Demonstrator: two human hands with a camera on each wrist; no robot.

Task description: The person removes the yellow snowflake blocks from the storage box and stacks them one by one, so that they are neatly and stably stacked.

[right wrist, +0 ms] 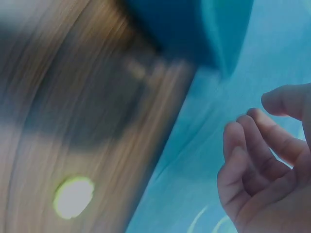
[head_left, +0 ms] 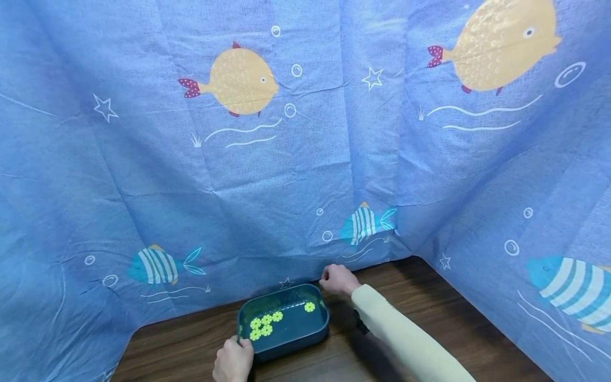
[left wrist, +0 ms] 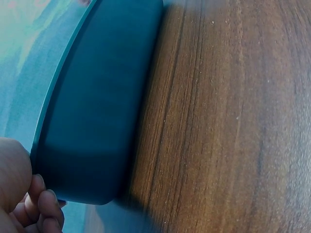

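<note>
While the left hand (head_left: pixel 233 361) grips the near left corner of the dark tray (head_left: pixel 293 324), 6 yellow flowers (head_left: pixel 266 329) lie inside; the right hand (head_left: pixel 340 279), loosely curled and empty, hovers just beside the far right corner.

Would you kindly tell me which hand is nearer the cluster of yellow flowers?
Left: the left hand grips the tray beside the flower cluster; the right hand is past the tray's opposite end, farther away.

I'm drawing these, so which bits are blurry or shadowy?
Right wrist view: the dark teal rectangular tub and round yellow piece look blurry, the right hand sharper; left wrist view: the brown wooden table looks mostly sharp; head view: shadow beside the pale cloth sleeve.
</note>
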